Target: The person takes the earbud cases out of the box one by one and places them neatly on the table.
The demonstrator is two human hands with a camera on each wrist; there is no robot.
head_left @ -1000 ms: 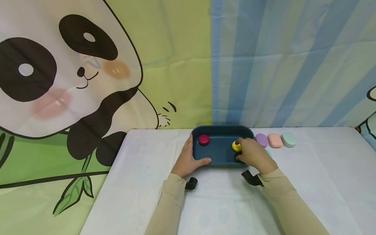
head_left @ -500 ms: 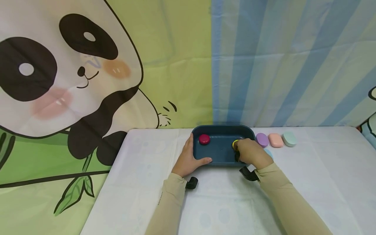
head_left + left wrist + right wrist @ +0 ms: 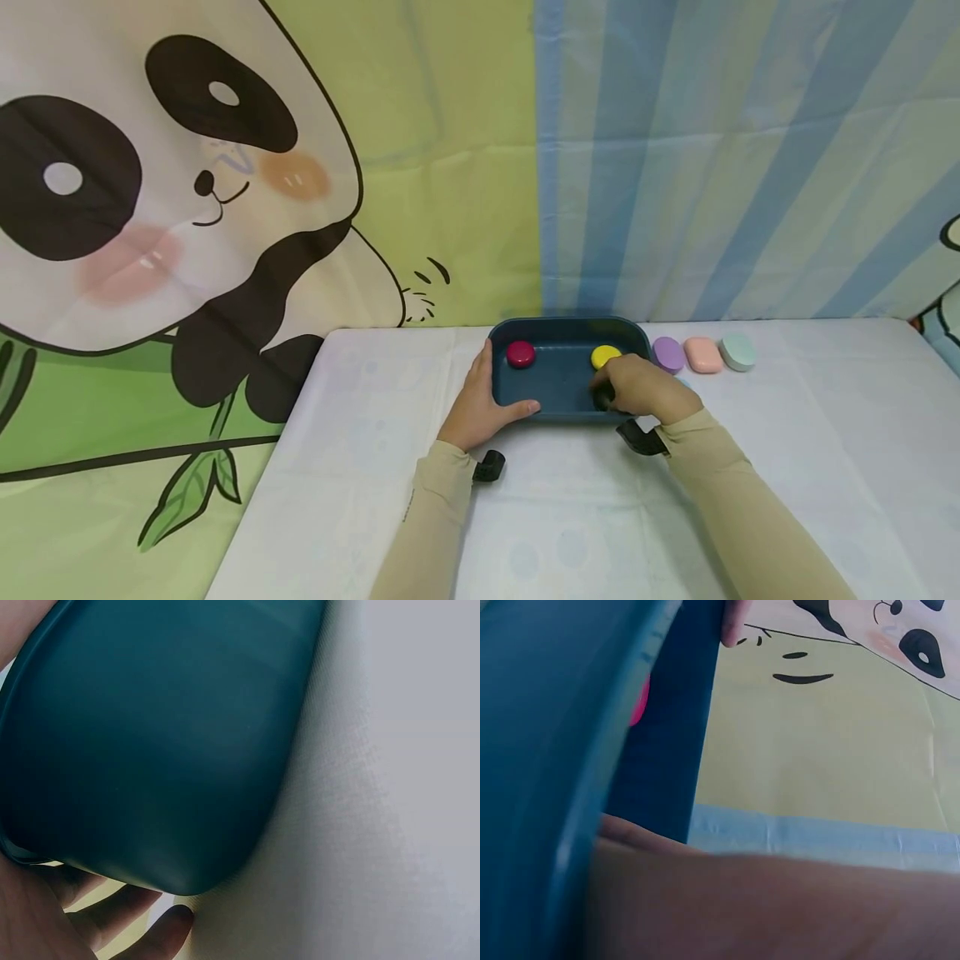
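A dark blue rectangular tray [image 3: 558, 414] stands on the white-covered table. My left hand [image 3: 478, 408] holds its near left corner, thumb over the front rim and fingers along the left side; the left wrist view shows these fingers [image 3: 124, 915] beside the tray's wall [image 3: 157, 750]. Inside the tray's right end, my right hand [image 3: 643, 387] pinches a small black rounded piece [image 3: 602, 396], partly hidden by the fingers. Just behind those fingers lies a yellow round piece [image 3: 604, 357]. A red round piece [image 3: 521, 354] sits at the tray's far left.
Right of the tray lie a purple piece [image 3: 668, 354], a pink rounded-square piece [image 3: 703, 355] and a mint piece [image 3: 737, 352]. A light blue piece is mostly hidden behind my right hand. A panda-printed cloth [image 3: 450, 167] hangs behind the table.
My right hand has shifted within the tray's right end, and the yellow piece now lies uncovered, slightly farther back. The black piece stays at the fingertips. My left hand keeps its place.
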